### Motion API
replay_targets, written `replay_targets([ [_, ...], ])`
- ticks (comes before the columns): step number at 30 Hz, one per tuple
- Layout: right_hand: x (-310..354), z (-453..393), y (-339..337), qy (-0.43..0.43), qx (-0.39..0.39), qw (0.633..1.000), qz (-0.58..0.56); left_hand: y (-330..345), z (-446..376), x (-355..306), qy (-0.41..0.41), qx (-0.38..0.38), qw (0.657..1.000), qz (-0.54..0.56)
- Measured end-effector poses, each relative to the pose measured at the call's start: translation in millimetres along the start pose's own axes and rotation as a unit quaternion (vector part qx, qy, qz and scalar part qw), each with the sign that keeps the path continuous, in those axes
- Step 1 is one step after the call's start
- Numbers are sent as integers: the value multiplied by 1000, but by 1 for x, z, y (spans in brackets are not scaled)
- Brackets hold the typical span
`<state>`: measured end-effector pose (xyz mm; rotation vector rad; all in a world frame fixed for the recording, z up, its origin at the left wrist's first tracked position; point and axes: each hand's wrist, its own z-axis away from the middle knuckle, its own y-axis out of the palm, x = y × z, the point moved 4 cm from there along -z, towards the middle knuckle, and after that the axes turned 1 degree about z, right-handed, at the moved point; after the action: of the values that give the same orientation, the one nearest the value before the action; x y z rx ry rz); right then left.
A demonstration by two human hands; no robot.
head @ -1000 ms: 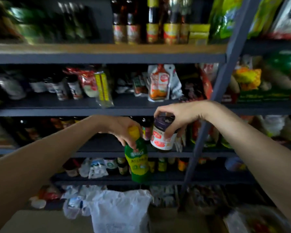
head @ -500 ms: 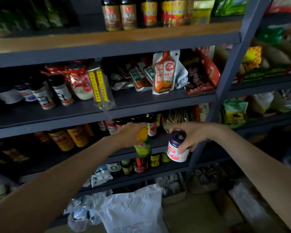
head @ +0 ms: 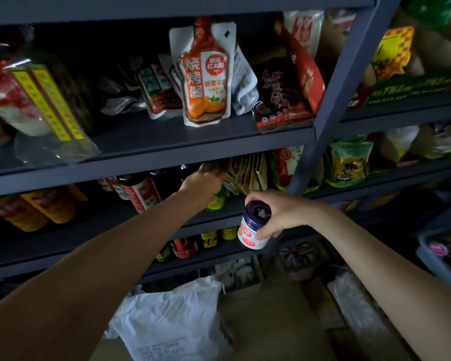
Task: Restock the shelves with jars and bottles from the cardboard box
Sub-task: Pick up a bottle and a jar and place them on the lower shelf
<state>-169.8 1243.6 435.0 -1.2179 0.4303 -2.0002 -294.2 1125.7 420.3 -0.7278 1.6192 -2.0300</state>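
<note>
on the far left of the upper shelf [head: 167,149] a clear bag with yellow strips [head: 50,105] leans over the shelf edge. below it, on the middle shelf [head: 110,225], orange-labelled jars [head: 37,207] lie at the left and dark bottles with red labels [head: 138,194] stand further right.

the left hand [head: 203,183] reaches into the middle shelf, its fingers over the top of the green bottle [head: 216,200]. the bottle stands on that shelf, just left of a row of upright sachets [head: 245,175]. the fingers are hidden in shadow under the shelf above, so whether they grip the bottle cannot be told.

on the upper shelf, above the hand, a white and orange sauce pouch [head: 206,76] stands upright beside a dark red packet [head: 281,92].

the right hand [head: 279,214] holds the jar [head: 254,225] in front of the shelving, clear of any shelf. fingers and thumb curl round its upper body near the purple lid. the jar is tilted, lid toward the camera, with a white and red label.

a white plastic bag [head: 175,321] lies low at centre. a grey upright post [head: 341,87] stands right of the hands.
</note>
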Motion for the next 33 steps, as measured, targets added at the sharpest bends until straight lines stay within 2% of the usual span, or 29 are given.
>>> replay_targets([
  [6, 0, -19, -16, -40, 2, 999, 32, 2, 2, 1, -30, 22, 999, 28],
  [10, 22, -20, -25, -84, 6, 991, 101, -13, 21, 0, 13, 36, 999, 38],
  [16, 86, 1, -33, -115, 72, 983, 126, -52, 77, 13, 98, 73, 992, 44],
  [19, 118, 10, -40, -137, 63, 974, 167, -83, 115, 31, 64, 51, 991, 107],
  [22, 149, 17, -45, -145, 64, 969, 188, -118, 150, 52, 26, -5, 988, 152],
  [26, 181, 22, -41, -150, 69, 968, 190, -146, 179, 74, -27, -59, 970, 233],
  [29, 186, 19, -25, -158, 51, 963, 214, -122, 189, 83, -43, -36, 971, 231],
  [33, 182, 5, 5, -172, 22, 956, 238, -53, 198, 98, -99, 9, 974, 205],
])
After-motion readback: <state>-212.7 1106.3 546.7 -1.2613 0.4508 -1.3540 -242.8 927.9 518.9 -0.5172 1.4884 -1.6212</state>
